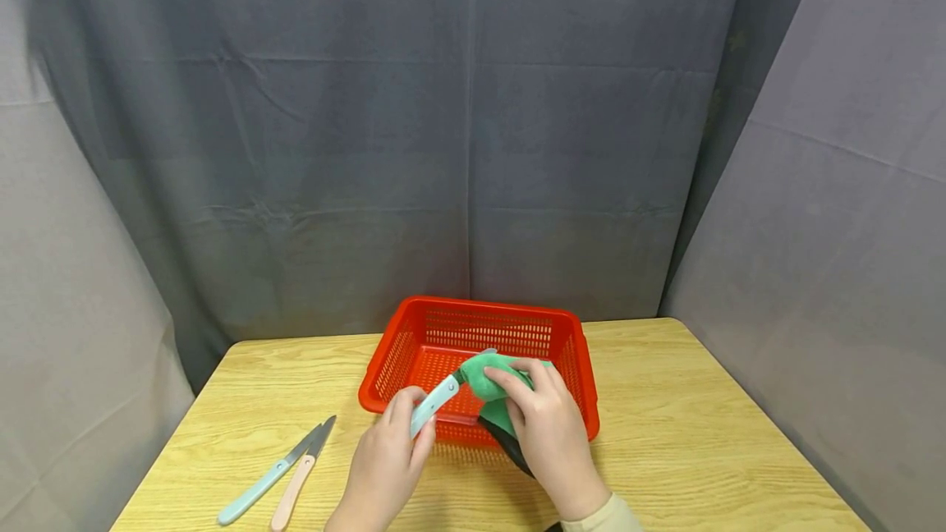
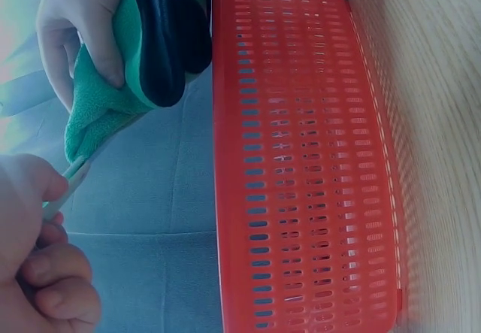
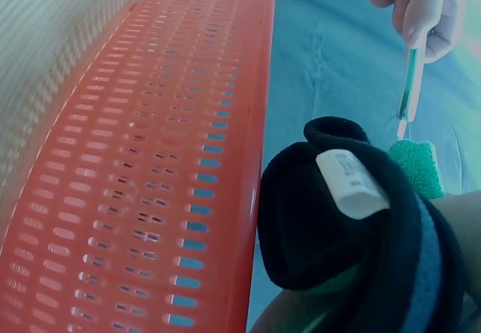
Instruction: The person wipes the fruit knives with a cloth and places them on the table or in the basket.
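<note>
My left hand grips the pale blue handle of a knife whose blade points up and to the right above the basket. A green cloth with a black side is wrapped over most of that blade, and the tip pokes out past it. My right hand pinches the cloth around the blade with thumb and fingers. In the right wrist view the cloth's black side hangs in folds with a white label. The left wrist view shows the green side bunched against the knife.
A red plastic basket with slotted walls stands on the wooden table under my hands. To the left lie a light blue knife and a pink-handled knife, their blades crossing near the tips. Grey curtains enclose the back and sides.
</note>
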Demonstrator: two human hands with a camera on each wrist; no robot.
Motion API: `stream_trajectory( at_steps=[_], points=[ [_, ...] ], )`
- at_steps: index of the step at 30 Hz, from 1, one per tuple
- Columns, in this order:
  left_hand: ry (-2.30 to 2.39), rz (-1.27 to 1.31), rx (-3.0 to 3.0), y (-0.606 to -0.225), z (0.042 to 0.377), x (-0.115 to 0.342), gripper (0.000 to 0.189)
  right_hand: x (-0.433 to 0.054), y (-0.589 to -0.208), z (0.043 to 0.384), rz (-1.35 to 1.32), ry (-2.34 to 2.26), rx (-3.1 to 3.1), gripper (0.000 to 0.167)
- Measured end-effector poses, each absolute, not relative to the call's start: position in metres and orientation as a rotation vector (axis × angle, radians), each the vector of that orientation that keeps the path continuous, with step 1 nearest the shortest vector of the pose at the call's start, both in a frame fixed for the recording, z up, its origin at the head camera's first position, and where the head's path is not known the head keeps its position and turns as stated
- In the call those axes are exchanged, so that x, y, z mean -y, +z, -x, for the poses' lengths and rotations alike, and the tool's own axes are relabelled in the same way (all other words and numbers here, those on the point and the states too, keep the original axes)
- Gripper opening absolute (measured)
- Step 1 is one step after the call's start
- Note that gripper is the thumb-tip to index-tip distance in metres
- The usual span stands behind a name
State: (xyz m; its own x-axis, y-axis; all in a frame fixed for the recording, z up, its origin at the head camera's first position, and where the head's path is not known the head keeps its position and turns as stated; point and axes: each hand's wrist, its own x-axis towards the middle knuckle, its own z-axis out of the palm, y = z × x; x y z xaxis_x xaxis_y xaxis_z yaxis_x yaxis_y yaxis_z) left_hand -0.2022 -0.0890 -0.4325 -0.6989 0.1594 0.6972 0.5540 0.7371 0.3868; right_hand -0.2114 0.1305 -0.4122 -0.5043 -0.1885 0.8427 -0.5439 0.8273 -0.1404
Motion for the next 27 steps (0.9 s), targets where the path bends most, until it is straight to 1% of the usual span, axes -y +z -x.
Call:
stream_trajectory(
  at_steps=[5, 15, 27],
  points=[
    [-0.798, 0.545, 2.278, -0.4314, 0.2017, 0.0888, 0.029, -0.1331, -0.4119, 0.2123, -0.481, 0.494, 2.104, 0.057],
    [-0.817, 0.557, 2.287, -0.4301, 0.2000, 0.0890, 0.028, -0.1380, -0.4101, 0.2143, -0.386, 0.495, 2.150, 0.054],
    [-0.820, 0.500, 2.325, -0.4292, 0.1993, 0.0881, 0.029, -0.1403, -0.4051, 0.2132, -0.360, 0.503, 2.128, 0.053]
  ],
)
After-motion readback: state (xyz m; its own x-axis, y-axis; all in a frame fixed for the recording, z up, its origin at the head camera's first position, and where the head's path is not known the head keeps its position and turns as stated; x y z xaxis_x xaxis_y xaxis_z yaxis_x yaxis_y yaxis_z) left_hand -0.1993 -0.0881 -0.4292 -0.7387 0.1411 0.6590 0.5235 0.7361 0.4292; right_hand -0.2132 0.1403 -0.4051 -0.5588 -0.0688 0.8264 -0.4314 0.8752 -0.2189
